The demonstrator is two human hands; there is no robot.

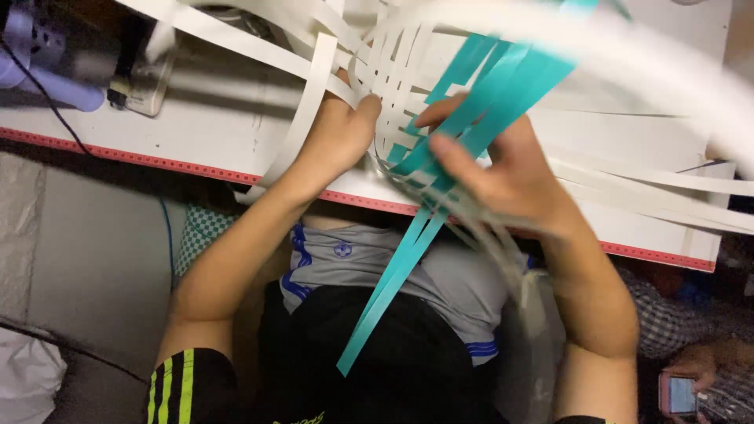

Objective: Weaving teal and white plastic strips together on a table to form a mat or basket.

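A blurred white strip [644,55] sweeps closest to the lens, arcing above and to the right of the right hand. Under both hands lies the white surface [220,129], its near edge trimmed with a red band that runs just below the wrists. On it, between and beyond the hands, sits the woven piece [397,74], a lattice of flat white strips crossing one another, with loose white ends fanning out to the right of the right hand and curling off to the left of the left hand. A bundle of teal strips [487,86] runs diagonally through the weave, passing under the right hand's fingers and hanging down past the surface edge toward the person's lap, below and between the two forearms.

The left hand [338,133] rests on the weave with fingers curled into the white strips, thumb pressed against them; it grips the lattice. The right hand [503,169] is closed round the teal strips, thumb and fingers pinching them where they meet the weave.

Far to the left of the left hand, at the back of the surface, stands a pale purple device [47,63] with a dark cord. Low to the right of the right forearm, another person's hand holds a pink phone [679,392].
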